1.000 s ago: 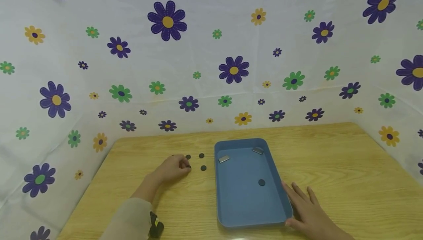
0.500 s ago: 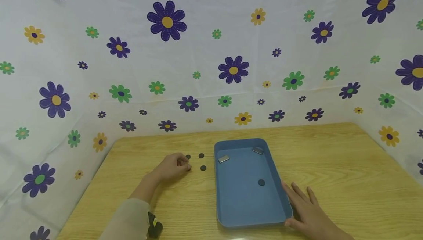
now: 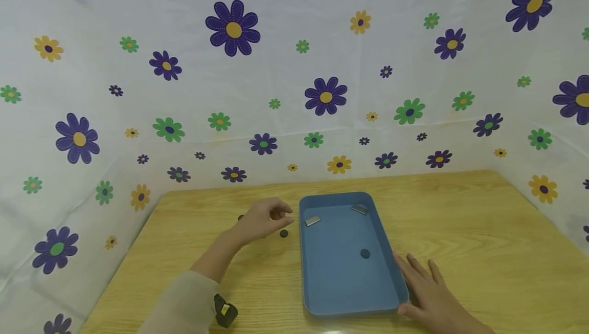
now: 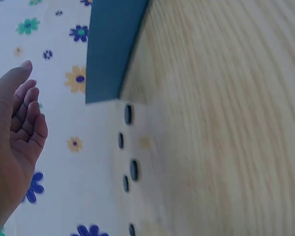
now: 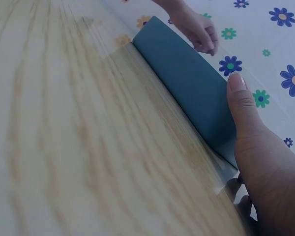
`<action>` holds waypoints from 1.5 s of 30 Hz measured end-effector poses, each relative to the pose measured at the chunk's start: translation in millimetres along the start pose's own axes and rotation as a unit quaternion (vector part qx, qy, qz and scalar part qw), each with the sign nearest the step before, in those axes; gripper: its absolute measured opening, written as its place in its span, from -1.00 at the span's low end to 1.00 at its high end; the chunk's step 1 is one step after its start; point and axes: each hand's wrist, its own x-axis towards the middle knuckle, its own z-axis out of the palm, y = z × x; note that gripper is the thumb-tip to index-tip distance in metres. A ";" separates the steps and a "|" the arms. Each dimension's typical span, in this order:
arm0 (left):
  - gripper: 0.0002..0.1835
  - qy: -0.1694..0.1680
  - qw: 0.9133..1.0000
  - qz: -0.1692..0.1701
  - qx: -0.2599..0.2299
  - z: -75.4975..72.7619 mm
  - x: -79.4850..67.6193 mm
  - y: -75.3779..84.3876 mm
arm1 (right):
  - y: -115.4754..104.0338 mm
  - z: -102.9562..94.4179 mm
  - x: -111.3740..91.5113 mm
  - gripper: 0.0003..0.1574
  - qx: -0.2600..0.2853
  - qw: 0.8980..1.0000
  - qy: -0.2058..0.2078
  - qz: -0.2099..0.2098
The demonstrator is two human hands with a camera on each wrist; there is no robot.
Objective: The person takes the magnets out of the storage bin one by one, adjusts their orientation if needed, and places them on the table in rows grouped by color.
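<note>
A blue tray (image 3: 340, 283) lies on the table. Inside it are a small dark round disc (image 3: 365, 253) and two silver rectangular pieces (image 3: 313, 220). My left hand (image 3: 262, 221) hovers left of the tray, fingers loosely bent, thumb and fingertips apart; nothing shows between them. Several more dark discs (image 4: 133, 170) lie on the table beneath it, some hidden in the head view, where one disc (image 3: 284, 233) shows beside the tray. My right hand (image 3: 428, 293) rests at the tray's near right corner, fingers extended along its side, thumb (image 5: 243, 105) against the wall.
The wood-grain table (image 3: 469, 231) meets a white flower-print cloth (image 3: 276, 68) at the back and sides. A black device with a yellow mark (image 3: 225, 311) sits at my left wrist, by the beige sleeve (image 3: 184, 303).
My left hand has risen off the discs and moved right and farther back, toward the tray's left edge. The thumb and fingers have spread apart. My right hand and the tray have stayed still.
</note>
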 end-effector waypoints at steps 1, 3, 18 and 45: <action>-0.74 -0.006 1.000 0.009 -0.001 1.4 1.9 6.2 | -0.3 -0.4 0.3 -0.02 0.000 1.000 0.000 -0.001; -0.76 -0.015 0.999 0.027 0.004 4.4 5.5 18.0 | -0.5 -0.6 0.5 -0.02 -0.001 1.000 -0.002 -0.002; -0.73 -0.036 0.987 0.158 0.007 21.7 30.4 86.4 | -0.2 0.3 1.1 -0.01 -0.007 1.000 0.007 -0.004; -0.67 -0.241 0.967 0.021 -0.082 91.8 88.9 74.1 | 0.4 0.2 1.4 0.01 -0.005 1.000 -0.002 -0.002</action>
